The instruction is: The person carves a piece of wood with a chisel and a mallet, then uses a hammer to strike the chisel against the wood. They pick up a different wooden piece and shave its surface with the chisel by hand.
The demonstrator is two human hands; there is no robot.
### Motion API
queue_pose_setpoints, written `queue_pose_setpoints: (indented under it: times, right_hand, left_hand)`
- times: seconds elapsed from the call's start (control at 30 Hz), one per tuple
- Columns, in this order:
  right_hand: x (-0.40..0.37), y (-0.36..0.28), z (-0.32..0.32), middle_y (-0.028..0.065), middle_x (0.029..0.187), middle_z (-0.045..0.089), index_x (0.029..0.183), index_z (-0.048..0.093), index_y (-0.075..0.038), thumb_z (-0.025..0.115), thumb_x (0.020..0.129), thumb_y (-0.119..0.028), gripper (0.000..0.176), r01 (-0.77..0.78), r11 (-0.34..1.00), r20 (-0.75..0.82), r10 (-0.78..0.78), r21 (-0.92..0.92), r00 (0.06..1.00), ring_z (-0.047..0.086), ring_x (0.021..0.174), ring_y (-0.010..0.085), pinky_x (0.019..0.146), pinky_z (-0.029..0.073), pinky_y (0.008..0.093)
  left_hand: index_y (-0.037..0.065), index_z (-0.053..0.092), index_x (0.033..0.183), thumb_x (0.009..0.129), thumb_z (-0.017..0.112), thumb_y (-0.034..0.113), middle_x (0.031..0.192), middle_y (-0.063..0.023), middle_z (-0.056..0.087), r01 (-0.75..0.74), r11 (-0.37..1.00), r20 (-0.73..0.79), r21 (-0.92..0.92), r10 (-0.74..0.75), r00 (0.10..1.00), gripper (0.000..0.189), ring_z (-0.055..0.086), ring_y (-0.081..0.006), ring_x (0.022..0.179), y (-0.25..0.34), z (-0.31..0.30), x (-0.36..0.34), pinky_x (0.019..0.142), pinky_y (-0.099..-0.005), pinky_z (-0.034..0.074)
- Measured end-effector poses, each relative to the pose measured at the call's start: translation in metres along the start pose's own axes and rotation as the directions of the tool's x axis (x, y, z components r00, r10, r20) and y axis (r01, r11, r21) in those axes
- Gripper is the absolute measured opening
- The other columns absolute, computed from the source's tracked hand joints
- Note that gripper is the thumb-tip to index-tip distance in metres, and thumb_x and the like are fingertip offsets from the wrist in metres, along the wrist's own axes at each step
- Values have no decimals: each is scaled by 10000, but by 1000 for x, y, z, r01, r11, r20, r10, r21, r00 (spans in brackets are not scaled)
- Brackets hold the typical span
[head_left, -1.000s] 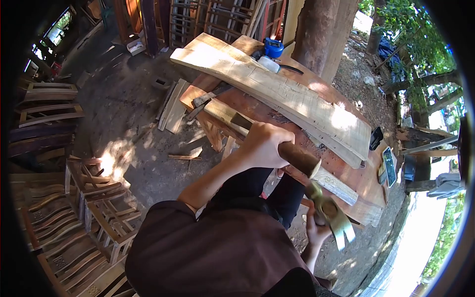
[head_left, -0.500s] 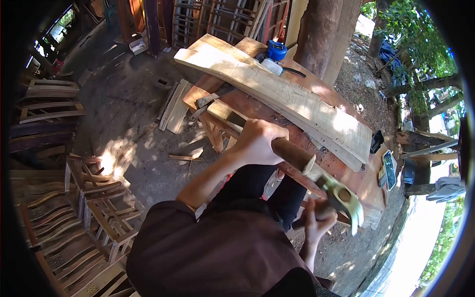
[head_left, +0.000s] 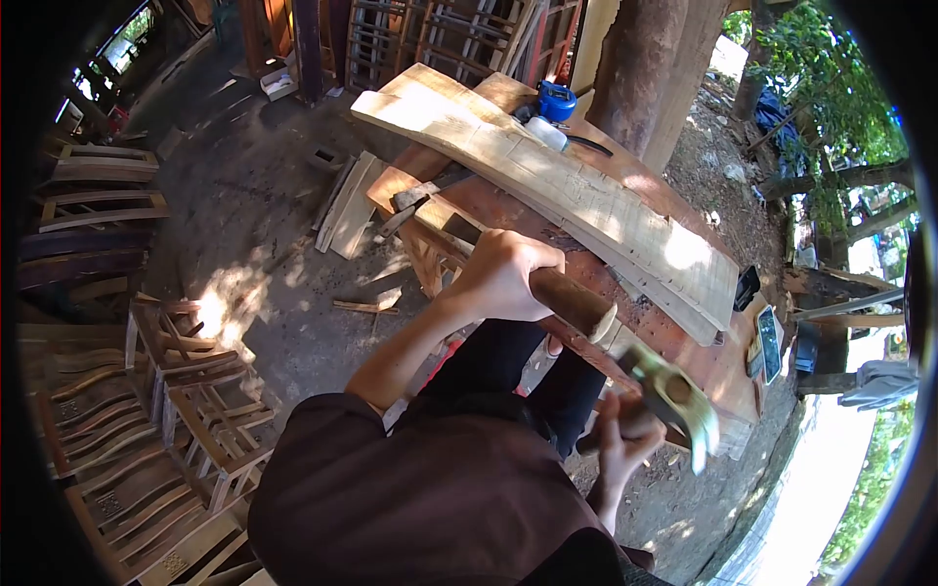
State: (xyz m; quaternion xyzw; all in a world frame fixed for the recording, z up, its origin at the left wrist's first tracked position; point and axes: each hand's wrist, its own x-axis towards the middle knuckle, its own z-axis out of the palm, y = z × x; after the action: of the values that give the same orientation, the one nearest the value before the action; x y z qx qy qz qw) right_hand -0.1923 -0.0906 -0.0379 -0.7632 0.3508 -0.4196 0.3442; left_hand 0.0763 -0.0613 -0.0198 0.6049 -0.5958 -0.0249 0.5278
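Observation:
My left hand [head_left: 508, 276] is closed around a thick, round wooden tool handle [head_left: 576, 301]. Its flat butt points right, toward the hammer, while the far end of the tool is hidden behind my hand. Closer to my body on the right, my right hand [head_left: 625, 438] grips the handle of a claw hammer [head_left: 679, 396]. The hammer's metal head is slightly blurred, with its face a short way from the wooden butt. Both hands are over the near side of a reddish-brown wooden workbench [head_left: 489, 207], whose edge passes beneath them.
Long pale boards [head_left: 547, 181] lie across the bench. Beyond them are a blue tape measure [head_left: 556, 101] and a white container [head_left: 545, 134]. A phone [head_left: 769, 344] rests at the right end. Wooden chair frames [head_left: 210, 430] stand at left, and a tree trunk [head_left: 640, 78] rises behind.
The hammer head has drawn slightly away from the butt of the wooden handle, widening the gap. Both hands keep their grips, and the whole view has shifted a little.

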Motion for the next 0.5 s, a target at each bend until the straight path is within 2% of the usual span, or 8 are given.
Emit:
queue_pose_setpoints:
  times: [0.03, 0.07, 0.13, 0.2, 0.3, 0.33, 0.4, 0.5]
  right_hand:
    - [5, -37, 4, 26, 532, 526, 765, 548, -3, 626, 795, 22, 87, -184, 960, -121, 213, 210, 970, 487, 423, 85, 406, 342, 190]
    - [5, -43, -4, 20, 519, 513, 779, 504, -31, 588, 833, -31, 100, -183, 943, -112, 222, 279, 969, 466, 406, 90, 530, 401, 254]
    - [15, -43, -9, 23, 509, 501, 786, 449, -68, 523, 885, -122, 134, 161, 949, -139, -127, 271, 982, 453, 400, 94, 705, 395, 343]
    - [17, -36, -4, 21, 505, 492, 802, 417, -92, 468, 917, -191, 160, 227, 918, -143, -190, 326, 971, 457, 410, 86, 784, 344, 376]
    - [15, -23, 25, 27, 475, 480, 803, 417, -93, 461, 918, -158, 140, 257, 865, -174, -199, 431, 964, 431, 367, 107, 633, 390, 347]
    - [5, -10, 24, 27, 492, 499, 802, 459, -66, 530, 879, -72, 105, 126, 949, -64, -112, 290, 992, 444, 370, 101, 482, 369, 274]
    - [2, -11, 17, 18, 520, 513, 793, 511, -36, 598, 821, 9, 102, -52, 998, 101, 56, -38, 993, 478, 408, 86, 401, 325, 210]
    - [8, -28, 9, 1, 500, 494, 782, 534, -21, 636, 793, 6, 107, -167, 974, 40, 163, 151, 986, 485, 412, 80, 397, 323, 202]
  left_hand:
    - [86, 571, 613, 560, 716, 191, 592, -82, 585, -6, 1000, 7, -20, 6, 1000, 187, 598, -284, 565, 0, -2, 0, 511, -346, 448]
    - [85, 569, 612, 560, 717, 193, 590, -80, 582, -12, 999, 15, -41, 12, 1000, 191, 595, -284, 563, 1, -3, 0, 509, -344, 445]
    - [86, 566, 611, 560, 716, 193, 588, -78, 580, 1, 999, 24, -52, 0, 1000, 191, 593, -283, 560, 3, -6, -1, 507, -340, 443]
    - [87, 564, 610, 560, 715, 192, 586, -76, 577, 9, 998, 30, -63, -7, 1000, 191, 590, -282, 557, 3, -6, 0, 505, -336, 441]
    - [89, 564, 613, 564, 713, 194, 587, -74, 576, -6, 997, -5, -83, 5, 1000, 188, 587, -278, 556, 2, -5, 0, 504, -328, 437]
    - [89, 568, 616, 565, 712, 193, 590, -75, 577, 1, 995, 11, -97, 0, 1000, 185, 589, -276, 560, 2, -7, 0, 506, -326, 438]
    - [90, 571, 620, 566, 711, 193, 593, -75, 579, 11, 994, 26, -105, -8, 1000, 181, 590, -274, 563, -1, -9, -2, 509, -325, 439]
    - [89, 576, 625, 567, 709, 188, 596, -78, 580, -3, 1000, -7, 1, 3, 1000, 176, 592, -270, 566, -9, -12, 0, 511, -321, 440]
